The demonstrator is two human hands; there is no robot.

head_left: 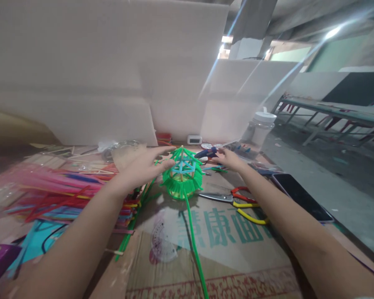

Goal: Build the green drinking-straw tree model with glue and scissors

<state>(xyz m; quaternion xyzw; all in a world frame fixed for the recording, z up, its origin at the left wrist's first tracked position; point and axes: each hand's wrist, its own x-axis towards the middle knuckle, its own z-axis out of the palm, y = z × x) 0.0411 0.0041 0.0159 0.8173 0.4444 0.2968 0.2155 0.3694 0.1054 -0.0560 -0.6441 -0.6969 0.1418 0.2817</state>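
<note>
A small tower-like model of green and light blue strips stands upright on printed cardboard. From its base a green pipe cleaner runs toward me. My left hand is beside the model's left side, fingers apart and holding nothing visible; whether a fingertip touches it I cannot tell. On the right, my right hand has its fingers spread at the end of a dark blue tool, with no clear grip on it. Scissors and pliers with red and yellow handles lie below my right hand.
Colored pipe cleaners are piled at the left. A phone lies at the right edge, a lidded bottle behind it. A small white device sits at the back. A clear protractor lies in front.
</note>
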